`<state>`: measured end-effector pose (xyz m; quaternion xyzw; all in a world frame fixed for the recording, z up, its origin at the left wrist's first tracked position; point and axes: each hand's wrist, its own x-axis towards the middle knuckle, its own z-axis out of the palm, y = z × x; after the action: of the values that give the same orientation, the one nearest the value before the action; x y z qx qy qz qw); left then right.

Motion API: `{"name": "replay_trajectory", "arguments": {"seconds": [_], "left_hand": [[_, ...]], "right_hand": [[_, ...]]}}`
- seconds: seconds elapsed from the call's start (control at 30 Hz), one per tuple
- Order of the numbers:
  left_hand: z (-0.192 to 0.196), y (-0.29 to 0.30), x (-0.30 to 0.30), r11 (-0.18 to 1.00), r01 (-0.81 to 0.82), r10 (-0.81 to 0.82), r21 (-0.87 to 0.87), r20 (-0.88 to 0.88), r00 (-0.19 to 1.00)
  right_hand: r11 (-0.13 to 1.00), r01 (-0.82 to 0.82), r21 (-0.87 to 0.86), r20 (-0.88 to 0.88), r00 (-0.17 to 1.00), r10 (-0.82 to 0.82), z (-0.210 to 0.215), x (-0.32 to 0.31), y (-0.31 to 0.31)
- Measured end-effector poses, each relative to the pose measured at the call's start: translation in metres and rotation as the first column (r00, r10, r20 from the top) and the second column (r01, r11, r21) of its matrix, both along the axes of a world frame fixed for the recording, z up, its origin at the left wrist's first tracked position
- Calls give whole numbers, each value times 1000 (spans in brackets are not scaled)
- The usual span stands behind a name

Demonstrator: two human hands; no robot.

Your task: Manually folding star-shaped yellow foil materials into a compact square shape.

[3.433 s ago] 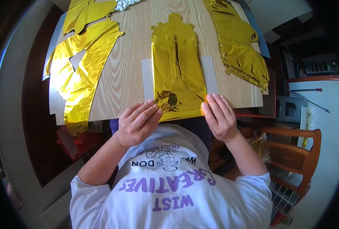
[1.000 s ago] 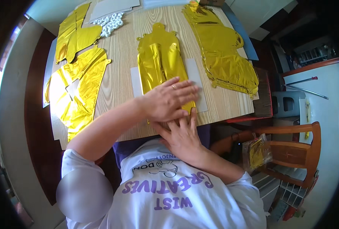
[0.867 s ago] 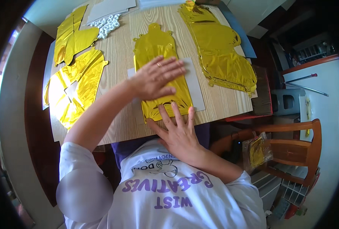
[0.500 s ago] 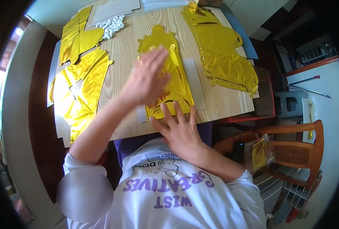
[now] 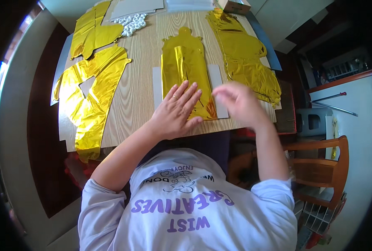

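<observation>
A folded gold foil balloon, flat and uninflated, lies at the middle of the table's near side. Beneath it, a grey-white card shows along both sides. My left hand rests flat on the near part of the foil, fingers stretched out and a ring on one of them. Just right of the foil, my right hand hovers over the card's edge, fingers bent and smeared by motion. Whether it holds anything cannot be made out.
More flat gold foil balloons lie at the left and right of the wooden table. Farther back are white rings, grey cards, clear plastic sleeves and a small box. A wooden chair stands at the right.
My left hand has come down from above the foil to lie flat on its near part. My right hand has lifted off the near edge and moved right. The view has shifted slightly.
</observation>
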<state>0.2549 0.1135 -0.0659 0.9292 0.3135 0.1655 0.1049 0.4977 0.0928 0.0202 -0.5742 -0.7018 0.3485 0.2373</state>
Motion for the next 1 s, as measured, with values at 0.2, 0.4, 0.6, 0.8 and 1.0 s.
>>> {"name": "replay_trajectory", "arguments": {"seconds": [0.2, 0.4, 0.6, 0.8, 1.0], "left_hand": [[-1, -9, 3, 994, 9, -5, 106, -32, 999], [7, -19, -5, 996, 43, -38, 74, -75, 996], [14, -20, -8, 995, 94, -94, 9, -61, 994], [20, -21, -7, 994, 99, -101, -35, -66, 993], [24, -22, -3, 994, 85, -92, -72, -90, 992]], "right_hand": [[997, 9, 80, 292, 956, -32, -32, 36, 100], [959, -165, -231, 453, 854, 256, -25, 26, 133], [791, -69, -608, -90, 996, 18, -20, 24, 114], [855, 119, -506, -117, 972, -204, -29, 50, 132], [804, 454, 384, 26, 865, -500, -25, 140, 175]]}}
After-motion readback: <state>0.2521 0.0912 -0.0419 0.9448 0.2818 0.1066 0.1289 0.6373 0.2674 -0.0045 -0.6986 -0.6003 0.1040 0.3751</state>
